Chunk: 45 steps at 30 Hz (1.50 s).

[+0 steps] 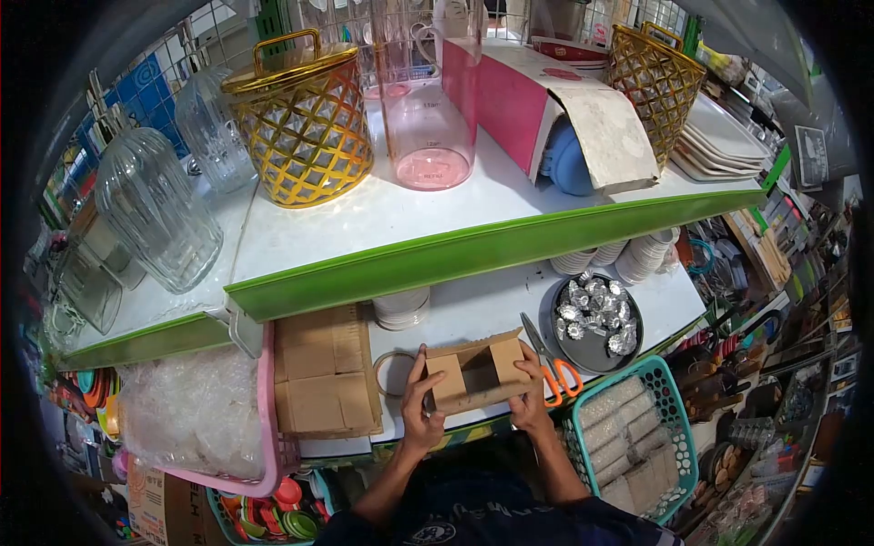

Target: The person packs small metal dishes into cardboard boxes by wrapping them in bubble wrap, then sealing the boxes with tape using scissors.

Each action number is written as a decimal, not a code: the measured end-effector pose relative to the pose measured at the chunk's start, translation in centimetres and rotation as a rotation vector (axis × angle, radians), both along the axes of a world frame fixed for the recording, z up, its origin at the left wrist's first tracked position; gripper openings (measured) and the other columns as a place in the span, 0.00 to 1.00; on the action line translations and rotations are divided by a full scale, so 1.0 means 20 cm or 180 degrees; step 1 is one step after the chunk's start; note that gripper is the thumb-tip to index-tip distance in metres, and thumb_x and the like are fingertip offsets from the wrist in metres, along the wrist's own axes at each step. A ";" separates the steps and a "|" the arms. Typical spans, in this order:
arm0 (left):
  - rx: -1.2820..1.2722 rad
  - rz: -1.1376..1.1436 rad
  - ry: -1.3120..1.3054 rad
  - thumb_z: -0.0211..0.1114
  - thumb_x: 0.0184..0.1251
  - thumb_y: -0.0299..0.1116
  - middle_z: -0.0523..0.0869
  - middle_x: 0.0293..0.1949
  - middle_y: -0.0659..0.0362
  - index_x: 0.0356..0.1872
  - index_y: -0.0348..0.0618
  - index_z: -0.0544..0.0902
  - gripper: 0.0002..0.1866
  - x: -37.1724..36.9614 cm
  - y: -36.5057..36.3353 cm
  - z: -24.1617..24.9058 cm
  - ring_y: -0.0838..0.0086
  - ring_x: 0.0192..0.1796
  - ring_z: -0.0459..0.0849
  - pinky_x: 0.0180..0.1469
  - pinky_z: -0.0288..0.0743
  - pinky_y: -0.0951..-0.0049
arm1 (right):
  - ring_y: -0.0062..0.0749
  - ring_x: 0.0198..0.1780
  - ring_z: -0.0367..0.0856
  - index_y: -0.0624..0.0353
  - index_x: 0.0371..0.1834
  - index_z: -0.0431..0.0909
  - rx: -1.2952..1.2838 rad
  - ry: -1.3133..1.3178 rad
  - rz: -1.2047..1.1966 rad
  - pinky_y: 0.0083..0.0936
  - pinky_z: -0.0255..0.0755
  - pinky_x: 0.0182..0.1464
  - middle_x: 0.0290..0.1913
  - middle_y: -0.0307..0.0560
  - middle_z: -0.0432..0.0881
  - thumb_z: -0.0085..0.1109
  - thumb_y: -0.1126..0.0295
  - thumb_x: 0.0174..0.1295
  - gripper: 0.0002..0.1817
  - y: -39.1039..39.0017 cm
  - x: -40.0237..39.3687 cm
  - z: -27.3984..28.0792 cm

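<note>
A small brown cardboard box (506, 364) is held between my two hands at the front of the lower shelf, its top open and short flaps showing at both ends. My left hand (421, 400) grips its left end, and my right hand (530, 396) grips the right end. Just left of my left hand lies a tape-like ring (377, 373), partly hidden. Scissors with orange handles (563, 380) rest beside my right hand, blades pointing away. Behind them a dark round pan (594, 357) holds several crinkled silver foil cups (592, 309).
Flattened cardboard (323, 382) lies left, beside a pink basket (270, 409) of clear plastic. A teal basket (683, 437) with wrapped packs stands right. The green-edged upper shelf (510, 237) overhangs, bearing glass jars (155, 209) and gold lattice containers (309, 127).
</note>
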<state>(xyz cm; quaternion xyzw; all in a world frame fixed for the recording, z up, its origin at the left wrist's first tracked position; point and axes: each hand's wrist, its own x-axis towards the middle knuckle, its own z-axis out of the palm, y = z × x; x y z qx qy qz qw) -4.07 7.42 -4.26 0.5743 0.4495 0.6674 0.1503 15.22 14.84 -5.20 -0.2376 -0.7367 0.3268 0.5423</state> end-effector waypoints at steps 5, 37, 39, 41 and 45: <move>-0.0184 0.0156 0.0069 0.57 0.69 0.46 0.69 0.66 0.34 0.53 0.33 0.78 0.24 0.01 -0.02 0.06 0.47 0.71 0.68 0.70 0.61 0.57 | 0.56 0.69 0.62 0.54 0.63 0.61 -0.0159 0.0068 -0.0013 0.49 0.58 0.67 0.69 0.70 0.59 0.47 0.40 0.68 0.32 -0.01 0.00 0.00; -0.0260 0.0124 -0.0068 0.61 0.64 0.35 0.74 0.63 0.39 0.55 0.31 0.73 0.22 0.01 -0.03 0.09 0.51 0.63 0.76 0.64 0.69 0.59 | 0.59 0.71 0.61 0.45 0.70 0.52 0.0172 0.0223 -0.0189 0.50 0.58 0.69 0.71 0.69 0.58 0.47 0.48 0.72 0.30 0.00 -0.02 -0.01; -0.0314 0.0094 -0.0110 0.62 0.63 0.34 0.74 0.63 0.39 0.54 0.31 0.74 0.22 0.01 -0.03 0.08 0.51 0.64 0.75 0.64 0.69 0.59 | 0.59 0.71 0.62 0.45 0.69 0.55 0.0215 0.0230 -0.0216 0.50 0.58 0.69 0.71 0.69 0.59 0.46 0.48 0.72 0.28 0.00 -0.02 -0.01; -0.0310 0.0084 -0.0141 0.62 0.62 0.32 0.74 0.63 0.39 0.54 0.31 0.74 0.21 0.01 -0.03 0.08 0.51 0.64 0.75 0.64 0.69 0.59 | 0.59 0.70 0.62 0.46 0.69 0.57 0.0221 0.0194 -0.0263 0.50 0.59 0.68 0.70 0.70 0.59 0.46 0.47 0.72 0.27 0.00 -0.02 -0.01; -0.0322 0.0103 -0.0197 0.63 0.61 0.30 0.75 0.62 0.39 0.52 0.31 0.74 0.20 0.02 -0.03 0.11 0.51 0.63 0.76 0.65 0.69 0.59 | 0.60 0.69 0.64 0.48 0.67 0.60 0.0339 0.0034 -0.0336 0.50 0.61 0.67 0.69 0.70 0.62 0.46 0.47 0.71 0.27 -0.01 -0.01 -0.01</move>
